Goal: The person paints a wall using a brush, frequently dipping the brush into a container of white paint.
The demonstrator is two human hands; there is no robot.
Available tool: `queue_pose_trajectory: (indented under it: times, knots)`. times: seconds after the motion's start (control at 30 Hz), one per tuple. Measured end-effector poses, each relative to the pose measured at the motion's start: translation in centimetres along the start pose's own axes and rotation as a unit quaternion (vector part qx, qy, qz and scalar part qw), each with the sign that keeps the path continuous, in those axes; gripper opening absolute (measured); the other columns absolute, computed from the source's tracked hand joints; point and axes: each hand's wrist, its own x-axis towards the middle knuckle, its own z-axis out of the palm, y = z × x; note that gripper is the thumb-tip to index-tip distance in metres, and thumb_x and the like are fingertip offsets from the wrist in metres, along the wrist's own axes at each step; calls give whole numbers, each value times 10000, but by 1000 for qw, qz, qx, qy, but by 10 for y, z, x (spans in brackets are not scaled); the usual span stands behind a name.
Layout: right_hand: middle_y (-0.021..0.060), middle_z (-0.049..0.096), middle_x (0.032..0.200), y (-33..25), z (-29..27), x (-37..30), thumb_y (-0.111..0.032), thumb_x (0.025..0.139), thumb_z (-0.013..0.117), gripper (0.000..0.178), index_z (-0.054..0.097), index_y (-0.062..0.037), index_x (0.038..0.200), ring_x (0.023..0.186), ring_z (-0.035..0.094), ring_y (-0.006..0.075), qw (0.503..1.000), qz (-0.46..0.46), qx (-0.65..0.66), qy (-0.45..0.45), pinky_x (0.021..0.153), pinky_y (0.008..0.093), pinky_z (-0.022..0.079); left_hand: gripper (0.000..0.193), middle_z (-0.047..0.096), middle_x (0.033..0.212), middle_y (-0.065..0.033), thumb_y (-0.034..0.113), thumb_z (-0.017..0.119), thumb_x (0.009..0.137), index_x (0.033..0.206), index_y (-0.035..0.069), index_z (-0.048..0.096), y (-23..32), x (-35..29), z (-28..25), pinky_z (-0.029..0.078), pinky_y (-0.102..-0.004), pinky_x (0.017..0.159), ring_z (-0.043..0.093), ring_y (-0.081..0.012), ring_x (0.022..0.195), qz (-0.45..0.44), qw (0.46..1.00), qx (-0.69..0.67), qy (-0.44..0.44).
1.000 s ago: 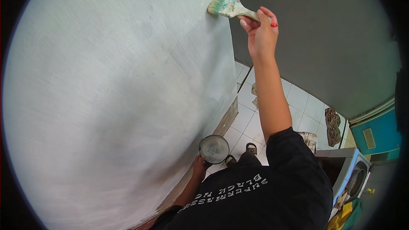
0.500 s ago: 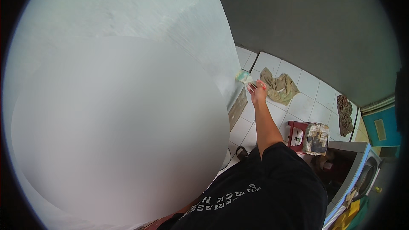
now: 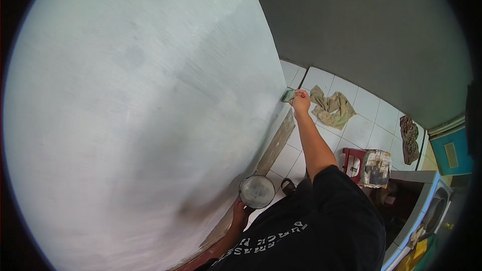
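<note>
My right hand (image 3: 301,101) is closed round the handle of a paintbrush (image 3: 287,95). Its bristles, smeared with pale green paint, are against the right edge of the white-painted wall (image 3: 165,70), low down near the floor. Closer to my body, my left hand (image 3: 242,212) grips the rim of a round paint container (image 3: 257,191). The container looks grey-white inside and is held beside the foot of the wall. Most of the left fingers are hidden under or behind it.
A stained cloth (image 3: 333,109) lies on the white tiled floor (image 3: 357,123), right of the brush. A dark rag (image 3: 409,140) lies farther right. Near my right side is a red stool (image 3: 351,163) with a paint-spattered container (image 3: 376,168). A counter with a sink (image 3: 436,206) stands at lower right.
The brush and right hand have shifted slightly down; the hand has turned over the handle. A blurred grey oval that covered the wall, left hand and container is gone.
</note>
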Motion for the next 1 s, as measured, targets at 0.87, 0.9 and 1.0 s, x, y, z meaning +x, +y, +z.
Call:
queue_pose_trajectory:
  times: [0.87, 0.9, 1.0]
  knots:
    - [167, 610, 971, -194, 36, -93, -131, 932, 529, 210, 536, 38, 1057, 811, 668, 265, 914, -96, 328, -220, 754, 365, 584, 372, 529, 1121, -188, 127, 487, 895, 1225, -27, 407, 6, 11, 13, 557, -452, 854, 619, -354, 1006, -25, 999, 15, -38]
    - [174, 612, 974, -158, 23, -74, -137, 935, 527, 216, 531, 37, 1062, 828, 669, 274, 915, -51, 341, -209, 766, 368, 583, 372, 529, 1121, -188, 127, 487, 895, 1225, -27, 407, 5, 14, 12, 557, -452, 854, 619, -354, 1006, -28, 999, 16, -33]
    - [193, 612, 989, -68, -13, -39, -146, 939, 523, 231, 517, 38, 1078, 869, 668, 299, 919, 42, 351, -175, 789, 374, 582, 314, 534, 1108, -190, 126, 491, 895, 1165, -19, 424, 1, 14, 4, 563, -454, 841, 630, -356, 978, -51, 998, 27, -25]
